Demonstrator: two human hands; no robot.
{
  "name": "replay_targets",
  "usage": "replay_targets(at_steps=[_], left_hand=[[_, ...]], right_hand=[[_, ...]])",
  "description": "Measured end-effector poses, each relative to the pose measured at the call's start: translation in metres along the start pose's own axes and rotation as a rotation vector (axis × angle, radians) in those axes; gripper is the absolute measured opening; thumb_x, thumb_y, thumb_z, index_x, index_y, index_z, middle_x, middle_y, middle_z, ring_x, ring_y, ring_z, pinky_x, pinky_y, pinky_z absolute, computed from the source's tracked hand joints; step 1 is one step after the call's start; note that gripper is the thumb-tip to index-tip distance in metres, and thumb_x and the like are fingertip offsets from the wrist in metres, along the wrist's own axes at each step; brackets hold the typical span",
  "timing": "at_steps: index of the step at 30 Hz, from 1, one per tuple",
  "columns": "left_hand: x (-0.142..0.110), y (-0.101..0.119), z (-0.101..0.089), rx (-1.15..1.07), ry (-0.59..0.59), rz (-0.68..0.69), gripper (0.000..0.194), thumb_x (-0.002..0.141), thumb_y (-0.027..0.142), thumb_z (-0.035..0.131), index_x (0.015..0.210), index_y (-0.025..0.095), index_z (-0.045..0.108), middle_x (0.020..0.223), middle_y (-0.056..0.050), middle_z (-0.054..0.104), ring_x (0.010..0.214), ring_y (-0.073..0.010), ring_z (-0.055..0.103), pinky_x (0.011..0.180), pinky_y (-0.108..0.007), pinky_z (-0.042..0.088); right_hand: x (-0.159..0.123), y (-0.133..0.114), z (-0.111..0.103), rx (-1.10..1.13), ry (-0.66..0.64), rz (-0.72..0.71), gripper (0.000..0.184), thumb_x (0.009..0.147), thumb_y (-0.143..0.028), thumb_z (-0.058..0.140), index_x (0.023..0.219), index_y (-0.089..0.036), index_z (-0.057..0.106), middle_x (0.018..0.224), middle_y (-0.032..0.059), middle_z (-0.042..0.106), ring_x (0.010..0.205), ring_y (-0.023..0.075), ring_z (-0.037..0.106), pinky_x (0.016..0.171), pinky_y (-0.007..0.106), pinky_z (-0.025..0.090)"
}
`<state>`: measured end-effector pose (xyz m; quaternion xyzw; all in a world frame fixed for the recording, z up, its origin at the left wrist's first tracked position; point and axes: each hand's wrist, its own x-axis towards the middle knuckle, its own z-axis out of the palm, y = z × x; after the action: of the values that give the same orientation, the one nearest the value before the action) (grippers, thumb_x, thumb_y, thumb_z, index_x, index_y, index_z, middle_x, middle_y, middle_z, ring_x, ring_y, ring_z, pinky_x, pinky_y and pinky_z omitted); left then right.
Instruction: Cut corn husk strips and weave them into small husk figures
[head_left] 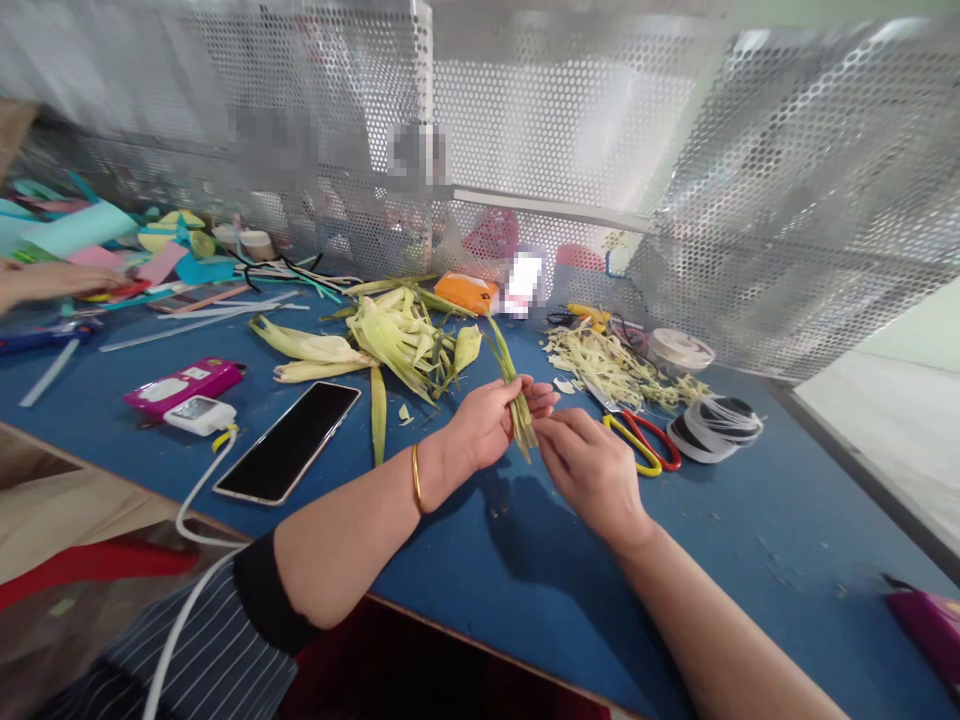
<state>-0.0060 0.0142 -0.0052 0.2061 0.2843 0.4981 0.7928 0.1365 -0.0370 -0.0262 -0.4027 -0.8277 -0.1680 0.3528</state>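
Note:
My left hand (487,422) is closed around a narrow bundle of green corn husk strips (504,350), its thumb pressing on them and the other fingers behind. The strips point up and away, with their cut ends hanging below the thumb. Right beside those lower ends, my right hand (589,465) makes a pinch; whatever its fingertips hold is too small to make out. A heap of corn husks (397,335) lies beyond my left hand. To the right of my hands are a pile of shredded husk (600,362) and scissors (645,443) with yellow and red handles.
A phone (289,442), a white device (199,414) with a cable, and a purple box (184,385) lie left. Right stands a spool of white strip (714,428). An orange packet (465,293) sits near the perforated metal screen (562,120). Another person's hand (60,278) reaches in far left.

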Motion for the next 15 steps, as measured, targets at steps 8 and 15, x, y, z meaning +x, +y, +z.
replay_targets(at_steps=[8, 15], left_hand=[[0.0011, 0.0005, 0.0002, -0.016, 0.035, -0.006, 0.024, 0.097, 0.01, 0.037, 0.081, 0.012, 0.054, 0.073, -0.008, 0.068, 0.068, -0.0163, 0.069, 0.072, -0.031, 0.054], [0.0003, 0.005, 0.0005, -0.052, 0.053, 0.019, 0.026, 0.097, 0.011, 0.04, 0.076, 0.013, 0.055, 0.066, -0.004, 0.063, 0.065, -0.0151, 0.066, 0.076, -0.032, 0.054]], right_hand=[[-0.0016, -0.001, 0.0023, 0.178, 0.004, 0.124, 0.015, 0.092, -0.016, 0.052, 0.091, -0.019, 0.066, 0.085, 0.0054, 0.066, 0.071, 0.016, 0.063, 0.065, 0.028, 0.047], [0.0024, 0.0064, -0.0061, 0.119, -0.018, -0.08, 0.031, 0.088, -0.04, 0.063, 0.111, -0.018, 0.06, 0.099, 0.0102, 0.068, 0.091, 0.0248, 0.064, 0.08, 0.037, 0.048]])
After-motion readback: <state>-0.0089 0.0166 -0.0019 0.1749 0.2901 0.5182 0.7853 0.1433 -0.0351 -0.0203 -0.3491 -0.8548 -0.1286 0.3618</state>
